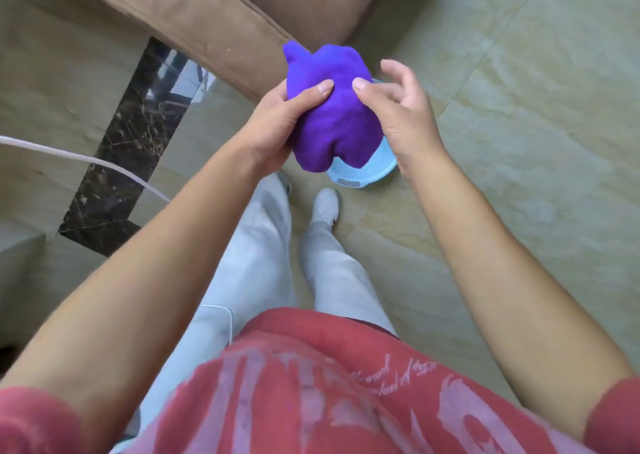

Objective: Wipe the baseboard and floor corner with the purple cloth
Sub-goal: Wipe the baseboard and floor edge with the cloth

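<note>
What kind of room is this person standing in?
Probably a living room at home: there is a brown sofa, shiny floor tiles with a dark marble strip, and a blue basin on the floor beneath the held purple cloth.

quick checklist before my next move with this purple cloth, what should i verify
1. Purple cloth held: ok, the left hand grips it, bunched up.
2. Right hand grip: cannot tell, its thumb rests on the cloth and its fingers are lifted.
3. Cloth wrung out: cannot tell.
4. Blue basin placed safely: not ok, it sits on the floor just ahead of the feet, under the cloth, so step round it.
5. White cable out of the way: cannot tell, it runs across the left side.
6. Baseboard and corner in view: not ok, only tile floor and brown sofa show.
</note>
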{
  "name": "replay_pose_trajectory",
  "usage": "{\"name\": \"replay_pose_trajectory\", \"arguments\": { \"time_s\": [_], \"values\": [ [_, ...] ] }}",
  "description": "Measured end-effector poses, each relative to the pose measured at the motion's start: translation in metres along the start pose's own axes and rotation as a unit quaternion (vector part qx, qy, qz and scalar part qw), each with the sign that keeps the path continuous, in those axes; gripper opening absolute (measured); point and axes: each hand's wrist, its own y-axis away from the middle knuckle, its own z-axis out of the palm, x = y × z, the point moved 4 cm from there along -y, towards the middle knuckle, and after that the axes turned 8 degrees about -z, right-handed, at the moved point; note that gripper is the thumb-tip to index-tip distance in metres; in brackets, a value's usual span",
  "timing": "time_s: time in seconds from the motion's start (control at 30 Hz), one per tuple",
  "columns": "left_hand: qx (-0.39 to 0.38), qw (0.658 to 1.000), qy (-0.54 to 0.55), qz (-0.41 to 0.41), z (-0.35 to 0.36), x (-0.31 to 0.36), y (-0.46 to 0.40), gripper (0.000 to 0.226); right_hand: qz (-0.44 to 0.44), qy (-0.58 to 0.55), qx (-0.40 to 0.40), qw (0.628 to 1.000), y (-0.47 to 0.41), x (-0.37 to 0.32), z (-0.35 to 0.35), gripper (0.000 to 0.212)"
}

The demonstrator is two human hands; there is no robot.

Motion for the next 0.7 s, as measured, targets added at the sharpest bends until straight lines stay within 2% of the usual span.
{"name": "replay_pose_trajectory", "arguments": {
  "time_s": [0.13, 0.2, 0.33, 0.5, 0.6, 0.7],
  "values": [
    [0.072, 0.988, 0.106, 0.084, -0.046, -0.003, 0.024, 0.048, -0.117, 0.125, 0.061, 0.983, 0.026, -0.028, 0.039, 0.058],
    [0.114, 0.974, 0.158, 0.114, -0.073, 0.004, 0.038, 0.05, -0.147, 0.144, 0.034, 0.978, 0.034, -0.041, 0.074, 0.054],
    [0.201, 0.948, 0.204, 0.14, -0.136, 0.036, 0.065, 0.038, -0.093, 0.178, -0.044, 0.979, 0.024, -0.057, 0.176, 0.063],
    [0.335, 0.895, 0.255, 0.145, -0.236, 0.077, 0.082, 0.016, -0.035, 0.154, -0.14, 0.978, -0.002, -0.074, 0.322, 0.067],
    [0.348, 0.886, 0.285, 0.11, -0.294, 0.1, 0.094, 0.013, -0.042, 0.144, -0.176, 0.973, -0.008, -0.093, 0.4, 0.088],
    [0.334, 0.892, 0.292, 0.089, -0.365, 0.127, 0.108, 0.012, -0.088, 0.149, -0.227, 0.958, -0.021, -0.107, 0.464, 0.09]
  ]
}}
